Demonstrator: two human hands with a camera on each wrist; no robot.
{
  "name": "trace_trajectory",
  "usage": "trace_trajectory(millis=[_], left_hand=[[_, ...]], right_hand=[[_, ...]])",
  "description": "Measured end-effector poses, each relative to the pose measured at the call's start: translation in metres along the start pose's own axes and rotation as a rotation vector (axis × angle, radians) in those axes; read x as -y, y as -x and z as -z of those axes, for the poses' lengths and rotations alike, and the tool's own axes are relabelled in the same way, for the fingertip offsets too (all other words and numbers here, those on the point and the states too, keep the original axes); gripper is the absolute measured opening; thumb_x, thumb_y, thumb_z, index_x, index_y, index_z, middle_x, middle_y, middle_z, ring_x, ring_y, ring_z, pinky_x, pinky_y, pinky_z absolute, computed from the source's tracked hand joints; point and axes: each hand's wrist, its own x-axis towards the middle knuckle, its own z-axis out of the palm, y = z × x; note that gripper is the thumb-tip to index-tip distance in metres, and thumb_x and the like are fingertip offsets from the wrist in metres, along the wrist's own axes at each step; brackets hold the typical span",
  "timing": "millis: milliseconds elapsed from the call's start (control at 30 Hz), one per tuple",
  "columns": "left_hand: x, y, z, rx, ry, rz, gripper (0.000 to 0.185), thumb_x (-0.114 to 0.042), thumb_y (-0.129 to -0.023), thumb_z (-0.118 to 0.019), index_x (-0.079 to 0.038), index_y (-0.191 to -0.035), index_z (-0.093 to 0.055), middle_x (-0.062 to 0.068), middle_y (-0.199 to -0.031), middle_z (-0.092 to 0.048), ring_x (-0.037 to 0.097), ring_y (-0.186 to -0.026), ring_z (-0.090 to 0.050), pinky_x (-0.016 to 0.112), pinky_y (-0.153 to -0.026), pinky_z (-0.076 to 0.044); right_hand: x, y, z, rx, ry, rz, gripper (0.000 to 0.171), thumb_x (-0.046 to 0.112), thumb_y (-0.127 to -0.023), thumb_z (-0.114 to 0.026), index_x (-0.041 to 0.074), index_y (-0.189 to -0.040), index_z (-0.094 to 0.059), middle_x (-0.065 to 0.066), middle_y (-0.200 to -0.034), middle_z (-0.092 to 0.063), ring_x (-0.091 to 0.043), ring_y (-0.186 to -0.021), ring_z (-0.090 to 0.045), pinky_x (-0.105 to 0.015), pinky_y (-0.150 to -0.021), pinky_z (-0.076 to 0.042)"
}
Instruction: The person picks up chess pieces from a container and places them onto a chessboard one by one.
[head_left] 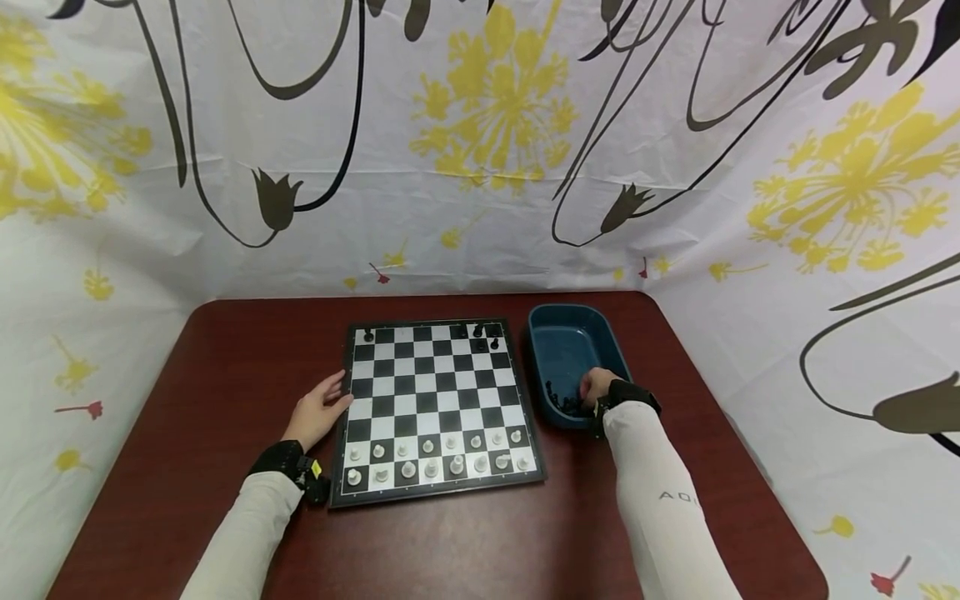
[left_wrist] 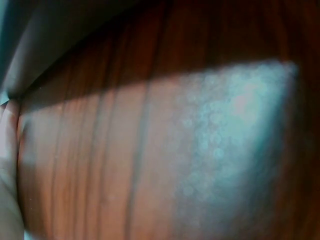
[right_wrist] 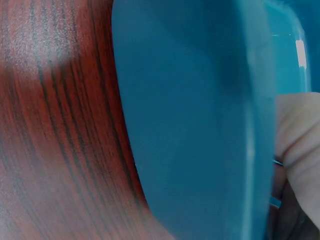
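- The left hand (head_left: 318, 414) lies flat and relaxed, steadying the chessboard (head_left: 435, 408) at its left edge.
- The right hand (head_left: 597, 386) is dipped among the black pieces (head_left: 564, 402) in the blue tray (head_left: 542, 333); its grasp cannot be told.
- One piece is best pinched by its top and lifted straight over the tray's wall.

Blue tray (head_left: 542, 350) – black-and-white chessboard (head_left: 431, 392)

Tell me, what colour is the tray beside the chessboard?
The tray is dark blue; the head view shows it best, with the right hand inside it.

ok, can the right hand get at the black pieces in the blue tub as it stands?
Probably yes. The right hand is already down inside the open blue tub, right at the black pieces piled at its near end; nothing covers them. Whether it grips one can't be told.
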Motion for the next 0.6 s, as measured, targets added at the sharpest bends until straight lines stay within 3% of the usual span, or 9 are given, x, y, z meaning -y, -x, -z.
trace_trajectory(millis=[133, 600], left_hand=[[0.000, -0.001, 0.000, 0.001, -0.004, -0.004, 0.061, -0.037, -0.089, -0.055, -0.009, -0.140, -0.035, 0.026, -0.129, -0.047, 0.037, -0.116, -0.049, 0.049, -0.094, -0.041], [-0.004, 0.001, 0.001, 0.003, 0.004, -0.004, 0.059, -0.033, -0.090, -0.055, -0.009, -0.140, -0.035, 0.026, -0.129, -0.047, 0.038, -0.116, -0.048, 0.050, -0.095, -0.040]], right_hand=[[-0.005, -0.001, 0.000, -0.003, -0.019, 0.006, 0.006, 0.003, -0.079, -0.063, 0.001, -0.079, -0.058, -0.005, -0.073, -0.053, -0.018, -0.067, -0.048, -0.028, -0.057, -0.042], [-0.018, -0.016, 0.006, -0.053, -0.002, 0.004, 0.014, 0.000, -0.073, -0.060, 0.001, -0.087, -0.059, -0.011, -0.085, -0.058, -0.024, -0.076, -0.053, -0.032, -0.061, -0.046]])
